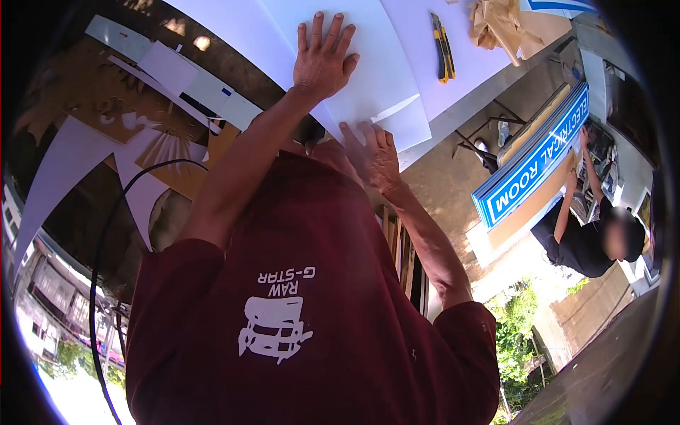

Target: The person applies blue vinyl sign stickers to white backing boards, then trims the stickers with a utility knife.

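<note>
My left hand (pixel 323 64) lies flat on a large white sheet (pixel 386 60), fingers spread and palm down. At the sheet's near edge is my right hand (pixel 377 157), its fingers apart and slightly bent, partly blurred. Nothing shows in its grasp, though the underside of the hand is hidden. A pale bright strip (pixel 395 107) crosses the sheet just beyond the right fingers. To the right of the sheet, a yellow and black utility knife (pixel 444 51) rests on the white work surface (pixel 467 88).
Crumpled brown paper (pixel 498 28) sits at the top right. A co-worker (pixel 591 237) reaches toward a stack of blue signs (pixel 531 159) reading ELECTRICAL ROOM. White offcuts (pixel 60 177) lie at left, near a black cable (pixel 106 248).
</note>
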`<state>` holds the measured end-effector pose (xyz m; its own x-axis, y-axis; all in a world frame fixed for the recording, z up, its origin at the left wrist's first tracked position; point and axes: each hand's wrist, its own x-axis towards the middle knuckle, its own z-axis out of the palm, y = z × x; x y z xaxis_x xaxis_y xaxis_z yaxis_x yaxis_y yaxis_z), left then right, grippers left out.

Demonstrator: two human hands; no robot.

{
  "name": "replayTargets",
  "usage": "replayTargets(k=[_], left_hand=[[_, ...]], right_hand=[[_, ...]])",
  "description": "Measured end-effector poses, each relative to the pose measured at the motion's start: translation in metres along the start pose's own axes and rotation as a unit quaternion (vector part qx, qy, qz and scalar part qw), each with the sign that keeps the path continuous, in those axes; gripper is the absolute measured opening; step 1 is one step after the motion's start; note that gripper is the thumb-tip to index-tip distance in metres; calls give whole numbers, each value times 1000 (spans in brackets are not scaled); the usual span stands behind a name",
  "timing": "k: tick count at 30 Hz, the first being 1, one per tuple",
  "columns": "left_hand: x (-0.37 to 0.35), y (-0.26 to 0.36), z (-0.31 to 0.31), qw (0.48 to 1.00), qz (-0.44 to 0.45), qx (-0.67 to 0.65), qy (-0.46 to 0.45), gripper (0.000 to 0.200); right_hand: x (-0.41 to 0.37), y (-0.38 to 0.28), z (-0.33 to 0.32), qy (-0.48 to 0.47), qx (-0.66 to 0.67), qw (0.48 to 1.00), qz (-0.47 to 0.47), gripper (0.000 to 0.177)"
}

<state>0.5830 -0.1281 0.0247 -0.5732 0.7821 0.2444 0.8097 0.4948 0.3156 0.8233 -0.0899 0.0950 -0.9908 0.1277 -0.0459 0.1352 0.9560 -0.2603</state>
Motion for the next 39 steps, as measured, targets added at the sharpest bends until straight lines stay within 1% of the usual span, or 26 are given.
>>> replayTargets(k=[3,6,9,12,15,18,21,24,27,30,33,34,37,39], left_hand=[[0,1,-5,1000,7,24,5,56],[4,-1,-6,1000,12,1,-22,68],[1,-2,-6,999,22,-25,10,64],[1,-1,-2,1000,15,-18,12,63],[2,-2,-1,1000,10,-21,-3,62],[1,1,-6,999,-4,7,-33,62],[1,0,-5,999,-4,0,-35,62],[2,1,-4,998,-12,10,-63,63],[3,1,-2,998,-10,31,-59,63],[2,2,-1,998,-11,29,-55,64],[4,3,-4,995,-26,34,-88,65],[2,3,-3,996,-21,37,-83,65],[2,0,-1,997,-12,40,-68,66],[1,0,0,997,-8,38,-62,66]], right_hand=[[-6,3,11,27,-11,999,-19,66],[-12,5,11,19,-51,998,-39,63],[-13,7,11,12,-58,997,-56,57],[-24,12,13,32,-74,991,-106,51],[-30,18,7,40,-15,991,-130,51],[-14,19,8,-14,35,999,-35,54],[-9,10,15,-23,-33,998,-38,57],[-23,12,22,19,-46,997,-56,58],[-43,14,20,17,-39,996,-83,59],[-45,16,18,43,50,996,-65,59],[-26,7,15,23,31,999,-11,58],[-23,4,15,21,6,1000,-21,59],[-36,3,23,37,-8,999,-29,56],[-49,4,21,47,22,997,-50,53]])
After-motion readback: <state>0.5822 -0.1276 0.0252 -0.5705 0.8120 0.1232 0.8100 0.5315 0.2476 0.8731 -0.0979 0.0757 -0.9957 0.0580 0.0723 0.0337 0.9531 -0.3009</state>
